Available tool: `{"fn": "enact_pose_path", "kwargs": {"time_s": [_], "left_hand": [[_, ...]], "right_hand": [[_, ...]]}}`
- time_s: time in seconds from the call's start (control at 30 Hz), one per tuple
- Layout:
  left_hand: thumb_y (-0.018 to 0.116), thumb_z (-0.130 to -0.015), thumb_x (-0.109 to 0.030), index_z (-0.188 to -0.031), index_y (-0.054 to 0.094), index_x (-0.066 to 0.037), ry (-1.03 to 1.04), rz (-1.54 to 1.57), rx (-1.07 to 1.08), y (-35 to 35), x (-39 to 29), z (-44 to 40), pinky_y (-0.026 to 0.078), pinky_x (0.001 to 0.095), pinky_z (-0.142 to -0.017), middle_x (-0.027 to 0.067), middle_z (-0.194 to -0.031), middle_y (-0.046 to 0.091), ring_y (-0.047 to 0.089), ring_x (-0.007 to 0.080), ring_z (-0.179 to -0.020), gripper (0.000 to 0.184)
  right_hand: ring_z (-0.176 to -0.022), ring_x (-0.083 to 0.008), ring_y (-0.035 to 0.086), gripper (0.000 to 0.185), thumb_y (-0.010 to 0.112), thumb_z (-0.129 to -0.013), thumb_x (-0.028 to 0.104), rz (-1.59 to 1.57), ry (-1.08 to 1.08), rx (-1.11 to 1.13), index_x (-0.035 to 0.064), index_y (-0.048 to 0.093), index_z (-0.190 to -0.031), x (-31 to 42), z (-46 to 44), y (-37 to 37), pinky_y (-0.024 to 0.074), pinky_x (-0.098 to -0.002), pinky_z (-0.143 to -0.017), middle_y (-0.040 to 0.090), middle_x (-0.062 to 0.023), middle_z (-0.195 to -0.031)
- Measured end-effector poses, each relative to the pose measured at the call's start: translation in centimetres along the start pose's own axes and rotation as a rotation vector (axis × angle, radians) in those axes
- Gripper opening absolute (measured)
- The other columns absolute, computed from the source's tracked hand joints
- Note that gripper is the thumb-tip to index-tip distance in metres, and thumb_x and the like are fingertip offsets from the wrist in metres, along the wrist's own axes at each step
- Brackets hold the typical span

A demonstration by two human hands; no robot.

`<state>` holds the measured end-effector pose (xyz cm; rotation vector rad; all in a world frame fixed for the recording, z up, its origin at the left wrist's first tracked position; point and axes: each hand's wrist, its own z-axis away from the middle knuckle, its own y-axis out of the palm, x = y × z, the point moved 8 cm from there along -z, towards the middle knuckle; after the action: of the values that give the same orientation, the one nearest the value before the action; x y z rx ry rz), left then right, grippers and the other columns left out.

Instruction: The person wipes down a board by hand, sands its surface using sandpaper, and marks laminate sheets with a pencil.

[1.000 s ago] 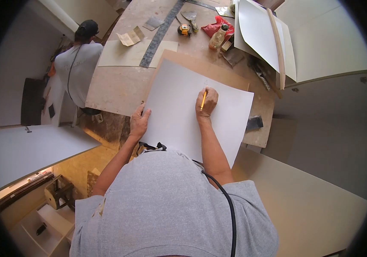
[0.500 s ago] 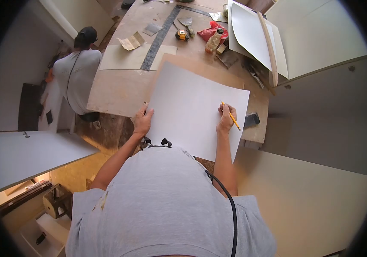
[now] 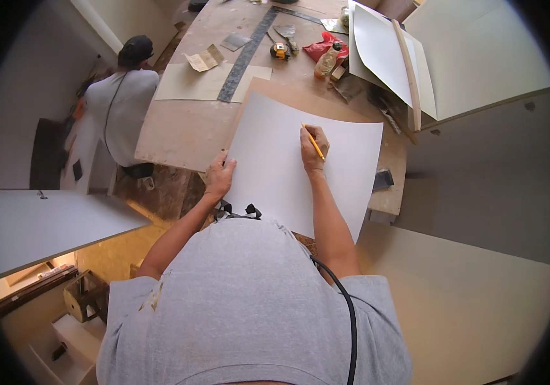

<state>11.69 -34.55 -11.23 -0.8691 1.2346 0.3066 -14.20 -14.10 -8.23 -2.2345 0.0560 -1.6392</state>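
Note:
A large white sheet [image 3: 275, 154] lies over a brown board [image 3: 275, 92] at the near edge of the worktable [image 3: 185, 128]. My left hand [image 3: 219, 176] grips the sheet's left edge, thumb on top. My right hand [image 3: 314, 149] is closed round a yellow pencil [image 3: 314, 142], over the upper middle of the sheet, its tip pointing up and left. Any mark on the sheet is too faint to make out.
A metal square [image 3: 246, 56], a tape measure [image 3: 279, 51], a bottle [image 3: 327, 62] and a red bag [image 3: 316, 47] are on the table. White sheets under a wooden strip [image 3: 407, 76] stand at the right. Another person [image 3: 119, 106] is at the left.
Half a second ago my right hand was nearer the sheet's right edge; it has moved left and up with the pencil. My left hand still holds the left edge.

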Motion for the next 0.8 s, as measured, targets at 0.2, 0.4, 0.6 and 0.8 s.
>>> {"fn": "enact_pose_path", "kwargs": {"time_s": [0.2, 0.4, 0.6, 0.8], "left_hand": [[0.063, -0.1, -0.025, -0.125, 0.069, -0.007, -0.046, -0.003, 0.015, -0.1, -0.6, 0.4, 0.054, 0.0399, -0.09, 0.0156, -0.108, 0.076, 0.072, 0.0292, -0.098, 0.032], [0.062, -0.101, -0.028, -0.126, 0.069, -0.007, -0.018, -0.024, -0.009, -0.3, -1.1, 0.6, 0.054, 0.0418, -0.09, 0.0175, -0.108, 0.075, 0.072, 0.0323, -0.101, 0.034], [0.062, -0.101, -0.03, -0.128, 0.069, -0.008, -0.023, -0.045, -0.02, -0.3, -1.2, 0.7, 0.054, 0.0428, -0.091, 0.0188, -0.109, 0.075, 0.072, 0.0355, -0.102, 0.036], [0.062, -0.101, -0.03, -0.129, 0.068, -0.007, -0.032, -0.164, -0.034, -0.4, -0.2, 0.3, 0.054, 0.0425, -0.091, 0.0192, -0.112, 0.075, 0.072, 0.0348, -0.103, 0.037]], "right_hand": [[-0.095, -0.032, 0.07, 0.013, 0.072, -0.092, 0.014, 0.082, -0.047, -0.001, 0.002, 0.072, -0.098, -0.7, -1.4, 3.6, 0.0558, -0.0421, -0.085, 0.074, -0.0158, -0.098], [-0.094, -0.0329, 0.066, 0.009, 0.072, -0.093, 0.012, 0.178, -0.202, -0.015, 0.0036, 0.072, -0.096, 0.4, -1.3, 3.9, 0.0537, -0.0436, -0.087, 0.072, -0.0147, -0.095], [-0.092, -0.0327, 0.066, 0.008, 0.072, -0.092, 0.011, 0.244, -0.25, -0.024, 0.0033, 0.072, -0.095, 0.6, -1.2, 4.1, 0.0538, -0.0432, -0.086, 0.071, -0.0142, -0.093], [-0.09, -0.0303, 0.069, 0.009, 0.074, -0.092, 0.011, 0.068, -0.028, -0.042, 0.0019, 0.073, -0.091, -0.4, -1.1, 2.9, 0.0559, -0.0414, -0.081, 0.072, -0.0145, -0.089]]}}
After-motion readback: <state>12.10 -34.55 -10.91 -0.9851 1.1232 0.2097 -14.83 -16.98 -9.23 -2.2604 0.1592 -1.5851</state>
